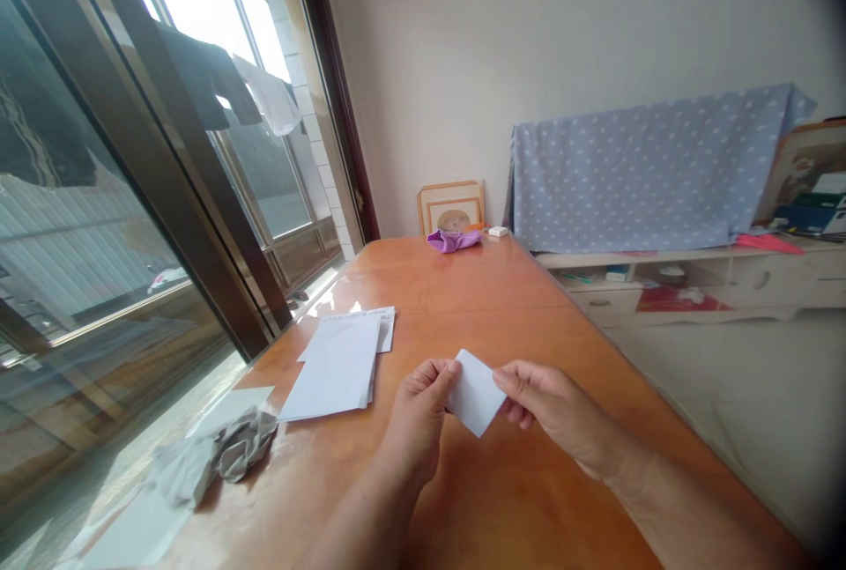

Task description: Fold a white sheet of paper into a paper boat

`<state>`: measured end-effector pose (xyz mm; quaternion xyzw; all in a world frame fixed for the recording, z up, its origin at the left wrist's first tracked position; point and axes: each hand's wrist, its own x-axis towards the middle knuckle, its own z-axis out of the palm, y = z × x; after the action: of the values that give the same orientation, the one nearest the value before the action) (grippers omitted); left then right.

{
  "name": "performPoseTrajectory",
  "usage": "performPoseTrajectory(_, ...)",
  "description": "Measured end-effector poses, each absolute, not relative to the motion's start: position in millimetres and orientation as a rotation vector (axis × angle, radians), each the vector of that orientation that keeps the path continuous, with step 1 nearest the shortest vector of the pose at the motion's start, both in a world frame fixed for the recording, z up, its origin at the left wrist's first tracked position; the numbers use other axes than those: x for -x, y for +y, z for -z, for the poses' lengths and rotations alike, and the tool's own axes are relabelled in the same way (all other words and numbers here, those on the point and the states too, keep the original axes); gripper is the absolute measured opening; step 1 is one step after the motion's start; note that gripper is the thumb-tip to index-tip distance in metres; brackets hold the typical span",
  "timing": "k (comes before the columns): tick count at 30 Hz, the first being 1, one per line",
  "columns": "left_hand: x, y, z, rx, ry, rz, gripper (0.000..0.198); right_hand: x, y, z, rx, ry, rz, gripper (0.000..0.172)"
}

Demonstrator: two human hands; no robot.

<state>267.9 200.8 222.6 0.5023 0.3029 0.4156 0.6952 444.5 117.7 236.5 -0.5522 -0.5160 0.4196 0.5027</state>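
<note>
A small white piece of folded paper [477, 396] is held up above the wooden table [529, 482], tilted so that one corner points down. My left hand [423, 403] pinches its left corner between thumb and fingers. At the opposite corner my right hand [538, 389] grips it the same way, thumb on top. To the left of my hands lies a stack of white paper sheets [336, 367], with some handwriting along the far edge of a lower sheet.
A crumpled grey cloth [244, 445] lies at the table's left edge. At the far end are a purple cloth [455, 240], a small white box [498, 232] and a framed picture [451, 205]. Glass doors [112, 200] stand left, a low white cabinet [604, 301] right.
</note>
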Motion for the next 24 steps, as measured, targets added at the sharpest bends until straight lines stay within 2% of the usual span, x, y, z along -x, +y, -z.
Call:
performPoseTrajectory(4, -267.3, 201.5, -223.8, -1.009, 0.606, -0.885, 0.032, -443.6, 117.5, -237.7, 1.290, -1.324, -0.982, 0.035)
performPoseTrajectory(12, -266.3, 201.2, -225.5, -0.943, 0.495, -0.847, 0.030, -443.0, 115.6, -242.7, 1.226, -1.285, -1.058, 0.035)
performPoseTrajectory(17, -268.2, 200.9, -224.0, -1.066, 0.603, -0.908, 0.033, -444.7, 120.3, -235.5, 1.263, -1.262, -1.058, 0.037)
performPoseTrajectory(22, -267.1, 195.8, -230.0, -1.442, 0.699, -1.049, 0.033, -445.6, 122.5, -231.4, 1.349, -1.169, -0.738, 0.030)
performPoseTrajectory(24, -266.4, 191.8, -231.8, -1.611, 0.727, -1.089, 0.030, -446.8, 121.7, -231.4, 1.391, -1.093, -0.621, 0.034)
